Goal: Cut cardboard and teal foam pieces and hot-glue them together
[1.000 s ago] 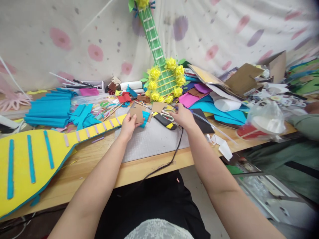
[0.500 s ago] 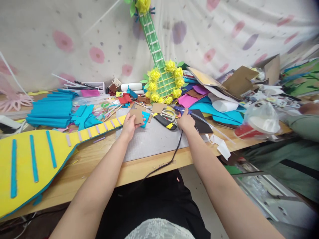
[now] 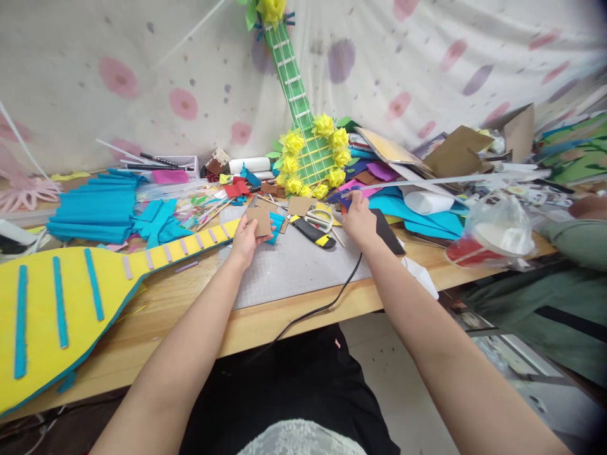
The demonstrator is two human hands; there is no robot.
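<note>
My left hand pinches a small square of brown cardboard above the grey cutting mat. My right hand is closed around a blue hot glue gun, mostly hidden by the fingers. A long whitish glue stick juts from its back toward the right, and a black cord trails down over the table edge. Between my hands lie a black-and-yellow utility knife, scissors with pale handles and another cardboard piece. Strips of blue paper touch the left fingertips.
At left lies a yellow lute-shaped craft with blue strips. A green paper guitar with yellow flowers leans at the back. Blue crepe paper, cardboard scraps and a bagged red cup crowd the table. Another person's sleeve shows at right.
My right hand has lifted the glue gun slightly and turned it; the glue stick has swung up from a downward slant to nearly level. My left hand stays with the cardboard.
</note>
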